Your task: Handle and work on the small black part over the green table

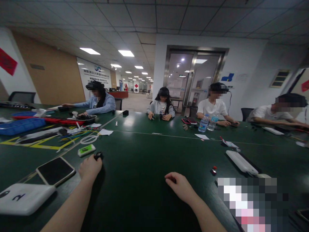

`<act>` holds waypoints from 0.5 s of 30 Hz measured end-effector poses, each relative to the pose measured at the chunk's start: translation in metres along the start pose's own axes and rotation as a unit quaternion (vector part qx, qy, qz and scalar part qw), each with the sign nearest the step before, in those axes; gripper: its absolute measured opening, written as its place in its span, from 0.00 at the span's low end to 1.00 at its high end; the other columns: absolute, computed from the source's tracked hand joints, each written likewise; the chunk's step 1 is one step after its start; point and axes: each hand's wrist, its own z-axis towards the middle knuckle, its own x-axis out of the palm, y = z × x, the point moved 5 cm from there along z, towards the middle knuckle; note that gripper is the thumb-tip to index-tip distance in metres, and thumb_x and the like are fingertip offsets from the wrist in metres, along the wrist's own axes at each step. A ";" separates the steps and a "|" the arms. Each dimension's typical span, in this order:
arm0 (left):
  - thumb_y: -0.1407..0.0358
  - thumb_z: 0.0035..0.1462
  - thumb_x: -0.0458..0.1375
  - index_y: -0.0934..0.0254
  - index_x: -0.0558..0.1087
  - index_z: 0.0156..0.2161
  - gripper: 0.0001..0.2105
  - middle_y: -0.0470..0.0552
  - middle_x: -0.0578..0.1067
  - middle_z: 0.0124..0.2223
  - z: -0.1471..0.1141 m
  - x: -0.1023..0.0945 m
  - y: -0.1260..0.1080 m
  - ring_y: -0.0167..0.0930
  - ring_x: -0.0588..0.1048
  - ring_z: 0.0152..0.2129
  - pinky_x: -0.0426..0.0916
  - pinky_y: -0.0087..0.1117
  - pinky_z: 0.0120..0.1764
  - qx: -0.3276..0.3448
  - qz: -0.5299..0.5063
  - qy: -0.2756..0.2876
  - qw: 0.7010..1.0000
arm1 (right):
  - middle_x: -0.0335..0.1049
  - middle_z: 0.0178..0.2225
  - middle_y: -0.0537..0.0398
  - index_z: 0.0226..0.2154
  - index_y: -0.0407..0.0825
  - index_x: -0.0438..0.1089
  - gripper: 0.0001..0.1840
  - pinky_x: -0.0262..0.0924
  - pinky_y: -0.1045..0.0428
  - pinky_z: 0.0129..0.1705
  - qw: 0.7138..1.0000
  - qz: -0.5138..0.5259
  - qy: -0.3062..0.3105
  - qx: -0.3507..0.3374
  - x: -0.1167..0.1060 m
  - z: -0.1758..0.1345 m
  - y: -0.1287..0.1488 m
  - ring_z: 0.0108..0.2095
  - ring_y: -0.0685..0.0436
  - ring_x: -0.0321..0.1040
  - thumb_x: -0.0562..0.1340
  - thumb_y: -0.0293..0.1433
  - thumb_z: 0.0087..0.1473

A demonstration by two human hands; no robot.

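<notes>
My left hand (89, 168) is closed round a small black object (98, 156), whose kind I cannot make out; it sticks out past the fingertips. Just beyond that hand lies a small white and green packet (86, 150). A phone-like slab with a dark screen and pale rim (56, 170) rests to the left of my forearm. My right hand (180, 187) is low over the green table (137, 190), loosely curled, with a gap between thumb and forefinger and nothing seen in it. A small red-topped item (213, 170) lies to its right.
A white case (25, 198) sits at the left front, with cables (89, 139) and a blue tray (23, 125) behind. On the right are a white power bank-like block (241, 162) and water bottles (204, 123). Several people wearing headsets sit round the far side.
</notes>
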 end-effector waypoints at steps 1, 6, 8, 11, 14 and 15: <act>0.59 0.51 0.48 0.70 0.67 0.52 0.25 0.69 0.70 0.48 -0.001 -0.001 0.000 0.52 0.68 0.45 0.64 0.49 0.42 -0.005 0.014 0.001 1.000 | 0.69 0.42 0.55 0.42 0.52 0.70 0.13 0.61 0.50 0.44 1.000 0.001 0.000 0.000 0.000 0.000 0.000 0.43 0.44 0.67 0.56 0.35 0.55; 0.58 0.53 0.47 0.73 0.68 0.49 0.24 0.68 0.71 0.46 -0.006 -0.006 -0.003 0.48 0.70 0.43 0.66 0.44 0.42 -0.016 0.050 -0.004 0.999 | 0.70 0.42 0.55 0.42 0.52 0.70 0.13 0.61 0.50 0.44 1.000 0.002 0.003 0.003 0.000 0.000 0.001 0.43 0.45 0.67 0.57 0.34 0.55; 0.58 0.52 0.47 0.72 0.69 0.49 0.24 0.67 0.72 0.46 -0.006 -0.006 -0.003 0.48 0.70 0.43 0.66 0.43 0.41 -0.016 0.054 -0.001 0.998 | 0.69 0.42 0.55 0.42 0.52 0.70 0.13 0.61 0.50 0.44 1.000 0.005 0.003 0.004 0.000 0.000 0.000 0.43 0.45 0.67 0.56 0.34 0.55; 0.57 0.52 0.48 0.70 0.68 0.51 0.24 0.67 0.71 0.48 -0.005 -0.005 -0.002 0.49 0.69 0.45 0.66 0.44 0.41 -0.020 0.052 0.009 0.998 | 0.70 0.42 0.55 0.42 0.52 0.70 0.13 0.61 0.50 0.43 1.000 0.008 -0.001 0.004 0.000 0.000 -0.001 0.43 0.45 0.67 0.56 0.34 0.55; 0.57 0.51 0.49 0.68 0.66 0.54 0.26 0.67 0.70 0.49 -0.004 -0.005 -0.002 0.49 0.68 0.46 0.65 0.43 0.42 -0.024 0.054 0.020 0.998 | 0.70 0.41 0.55 0.42 0.52 0.70 0.13 0.61 0.50 0.43 1.000 0.009 -0.003 0.000 0.000 0.001 0.000 0.42 0.45 0.67 0.57 0.35 0.55; 0.57 0.51 0.49 0.67 0.66 0.54 0.26 0.66 0.70 0.50 -0.005 -0.005 -0.003 0.49 0.68 0.47 0.65 0.43 0.42 -0.019 0.056 0.025 0.998 | 0.70 0.41 0.55 0.42 0.52 0.70 0.13 0.61 0.50 0.42 1.000 0.009 -0.003 -0.001 0.001 0.001 0.000 0.42 0.45 0.67 0.57 0.35 0.55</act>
